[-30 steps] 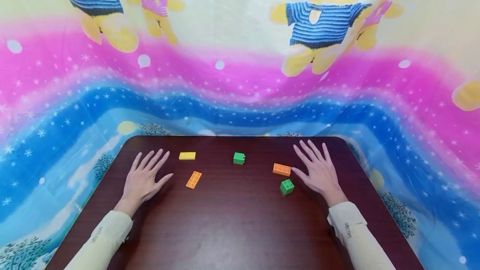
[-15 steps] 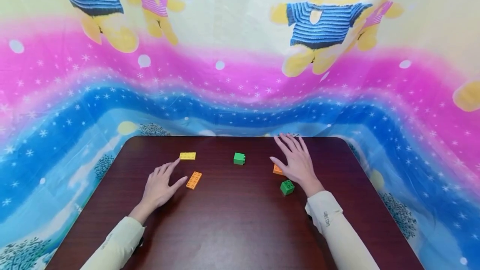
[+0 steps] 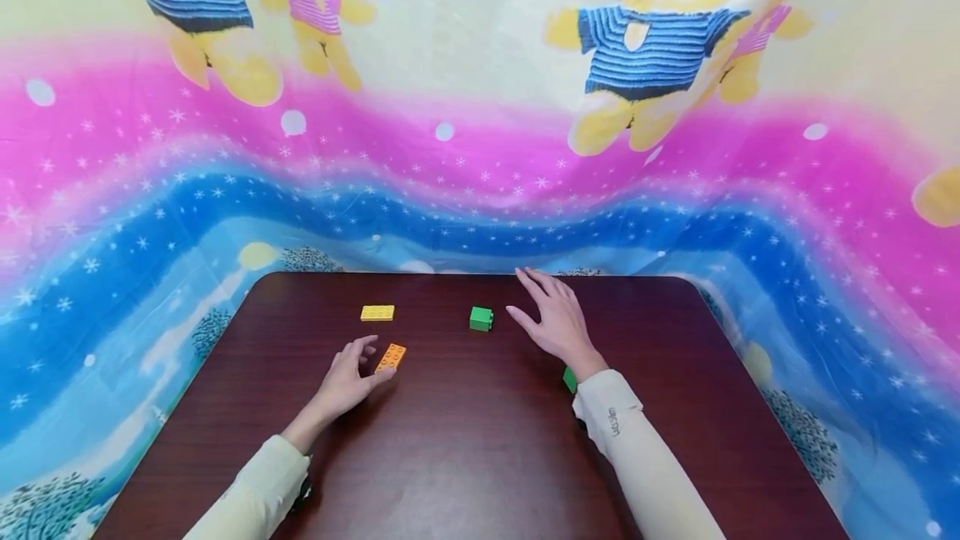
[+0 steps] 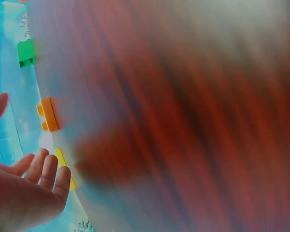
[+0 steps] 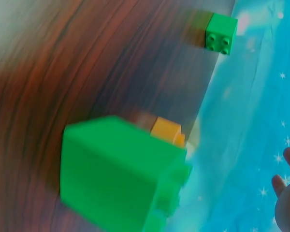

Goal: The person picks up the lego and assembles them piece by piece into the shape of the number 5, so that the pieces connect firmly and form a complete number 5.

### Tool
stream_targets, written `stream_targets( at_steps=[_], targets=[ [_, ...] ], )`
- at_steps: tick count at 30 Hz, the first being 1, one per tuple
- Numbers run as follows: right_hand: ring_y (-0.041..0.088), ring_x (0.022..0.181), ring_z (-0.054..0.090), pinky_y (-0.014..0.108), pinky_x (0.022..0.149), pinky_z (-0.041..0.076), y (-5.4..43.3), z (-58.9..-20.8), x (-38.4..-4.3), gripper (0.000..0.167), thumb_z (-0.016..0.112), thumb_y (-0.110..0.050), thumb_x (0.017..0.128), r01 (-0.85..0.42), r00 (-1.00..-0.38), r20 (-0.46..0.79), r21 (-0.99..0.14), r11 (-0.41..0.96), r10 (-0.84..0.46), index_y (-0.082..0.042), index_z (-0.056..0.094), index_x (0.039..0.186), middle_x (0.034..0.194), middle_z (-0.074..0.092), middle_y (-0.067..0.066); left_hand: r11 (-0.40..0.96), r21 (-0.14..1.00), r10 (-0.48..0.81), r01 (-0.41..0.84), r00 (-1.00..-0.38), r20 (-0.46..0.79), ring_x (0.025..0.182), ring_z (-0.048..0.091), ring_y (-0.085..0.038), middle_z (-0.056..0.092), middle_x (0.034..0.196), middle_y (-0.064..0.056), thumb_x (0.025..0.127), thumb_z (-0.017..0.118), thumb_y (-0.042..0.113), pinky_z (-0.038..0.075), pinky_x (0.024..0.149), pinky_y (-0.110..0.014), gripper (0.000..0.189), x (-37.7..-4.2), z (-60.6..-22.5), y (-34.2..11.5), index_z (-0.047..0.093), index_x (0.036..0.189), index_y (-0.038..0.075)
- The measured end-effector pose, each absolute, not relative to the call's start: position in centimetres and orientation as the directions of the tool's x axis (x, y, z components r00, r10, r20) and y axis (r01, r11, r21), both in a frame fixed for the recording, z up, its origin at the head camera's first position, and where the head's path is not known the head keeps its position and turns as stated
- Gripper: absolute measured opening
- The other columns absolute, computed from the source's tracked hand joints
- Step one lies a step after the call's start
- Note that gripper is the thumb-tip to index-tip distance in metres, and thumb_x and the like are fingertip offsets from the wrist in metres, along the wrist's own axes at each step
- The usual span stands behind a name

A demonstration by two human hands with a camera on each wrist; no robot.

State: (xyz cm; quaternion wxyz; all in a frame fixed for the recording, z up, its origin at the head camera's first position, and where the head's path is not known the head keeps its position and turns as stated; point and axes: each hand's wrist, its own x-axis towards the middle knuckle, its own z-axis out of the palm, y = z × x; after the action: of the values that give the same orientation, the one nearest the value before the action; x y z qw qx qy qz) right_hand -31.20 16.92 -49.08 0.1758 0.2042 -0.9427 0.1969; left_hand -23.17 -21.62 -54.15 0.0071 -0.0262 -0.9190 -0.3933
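Note:
In the head view my left hand hovers at an orange toy brick, its thumb overlapping the near end and its fingers loosely bent. The left wrist view shows a gap between this hand and the orange brick. My right hand, fingers spread and holding nothing, is to the right of a green brick at the back centre. A second green brick is partly covered by the right wrist. Another orange brick shows in the right wrist view but is hidden behind the hand in the head view.
Behind the left hand a flat yellow brick lies on the dark wooden table. A patterned cloth with bears and snowflakes hangs around the table's far and side edges.
The left hand has come inward from the left side to the near orange brick, its fingers bending more. The right hand has swept left across the other orange brick toward the back green one.

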Motion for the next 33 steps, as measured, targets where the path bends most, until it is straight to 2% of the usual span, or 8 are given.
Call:
stream_targets(
  at_steps=[4, 9, 13, 17, 22, 27, 33],
  targets=[
    [0.033, 0.15, 0.036, 0.06, 0.121, 0.03, 15.8, -49.6, -31.6, 0.07, 0.056, -0.056, 0.102, -0.432, -0.879, 0.378, -0.378, 0.818, -0.29, -0.03, 0.034, 0.163, 0.163, 0.04, 0.006, 0.635, 0.773, 0.01, -0.021, -0.999, -0.035, 0.122, 0.052, -0.034, 0.057, 0.135, -0.017, 0.09, 0.081, 0.03, 0.043, 0.105, -0.054, 0.076, -23.2, -54.2, -20.9, 0.044, 0.15, 0.003],
    [0.032, 0.146, 0.041, 0.061, 0.114, 0.04, 14.5, -50.5, -32.0, 0.067, 0.057, -0.055, 0.102, -0.406, -0.905, 0.328, -0.47, 0.784, -0.272, -0.033, 0.035, 0.162, 0.16, 0.043, 0.004, 0.618, 0.784, -0.01, -0.055, -0.998, -0.062, 0.121, 0.053, -0.034, 0.057, 0.134, -0.019, 0.089, 0.082, 0.024, 0.044, 0.105, -0.053, 0.074, -23.3, -54.2, -20.3, 0.045, 0.149, 0.0],
    [0.031, 0.145, 0.043, 0.06, 0.111, 0.044, 13.7, -51.5, -32.4, 0.065, 0.058, -0.051, 0.103, -0.365, -0.93, 0.255, -0.55, 0.751, -0.265, -0.033, 0.035, 0.162, 0.158, 0.044, 0.004, 0.615, 0.785, -0.03, -0.072, -0.997, -0.068, 0.115, 0.054, -0.033, 0.057, 0.129, -0.019, 0.088, 0.083, 0.019, 0.046, 0.101, -0.05, 0.073, -23.4, -54.1, -20.0, 0.046, 0.146, -0.003],
    [0.031, 0.143, 0.046, 0.06, 0.112, 0.043, 13.0, -52.6, -32.9, 0.064, 0.061, -0.047, 0.103, -0.302, -0.953, 0.181, -0.639, 0.707, -0.243, -0.032, 0.036, 0.161, 0.155, 0.046, 0.008, 0.621, 0.78, -0.041, -0.076, -0.997, -0.065, 0.109, 0.054, -0.032, 0.056, 0.123, -0.019, 0.086, 0.084, 0.016, 0.046, 0.095, -0.046, 0.071, -23.6, -53.9, -19.6, 0.048, 0.143, -0.004],
    [0.029, 0.133, 0.055, 0.054, 0.11, 0.047, 12.4, -53.8, -33.4, 0.062, 0.064, -0.042, 0.103, -0.257, -0.963, 0.135, -0.72, 0.645, -0.233, -0.029, 0.04, 0.159, 0.151, 0.05, 0.011, 0.63, 0.773, -0.057, -0.082, -0.997, -0.059, 0.105, 0.055, -0.03, 0.057, 0.119, -0.018, 0.085, 0.084, 0.012, 0.046, 0.09, -0.042, 0.065, -23.7, -54.1, -19.4, 0.051, 0.139, -0.005],
    [0.028, 0.125, 0.057, 0.05, 0.106, 0.05, 11.7, -54.6, -33.4, 0.06, 0.067, -0.035, 0.102, -0.204, -0.973, 0.092, -0.773, 0.6, -0.212, -0.021, 0.047, 0.156, 0.147, 0.053, 0.009, 0.638, 0.768, -0.062, -0.058, -0.998, -0.023, 0.1, 0.058, -0.028, 0.06, 0.114, -0.019, 0.082, 0.083, 0.006, 0.047, 0.086, -0.038, 0.056, -23.7, -54.6, -19.5, 0.055, 0.13, -0.005],
    [0.025, 0.115, 0.06, 0.046, 0.098, 0.053, 11.1, -55.2, -33.4, 0.056, 0.068, -0.029, 0.102, -0.162, -0.98, 0.067, -0.816, 0.555, -0.188, -0.016, 0.051, 0.153, 0.144, 0.057, 0.008, 0.64, 0.765, -0.078, -0.071, -0.997, -0.027, 0.099, 0.058, -0.027, 0.061, 0.112, -0.017, 0.084, 0.081, 0.003, 0.047, 0.087, -0.038, 0.048, -23.7, -54.7, -19.6, 0.058, 0.126, -0.004]
  ],
)
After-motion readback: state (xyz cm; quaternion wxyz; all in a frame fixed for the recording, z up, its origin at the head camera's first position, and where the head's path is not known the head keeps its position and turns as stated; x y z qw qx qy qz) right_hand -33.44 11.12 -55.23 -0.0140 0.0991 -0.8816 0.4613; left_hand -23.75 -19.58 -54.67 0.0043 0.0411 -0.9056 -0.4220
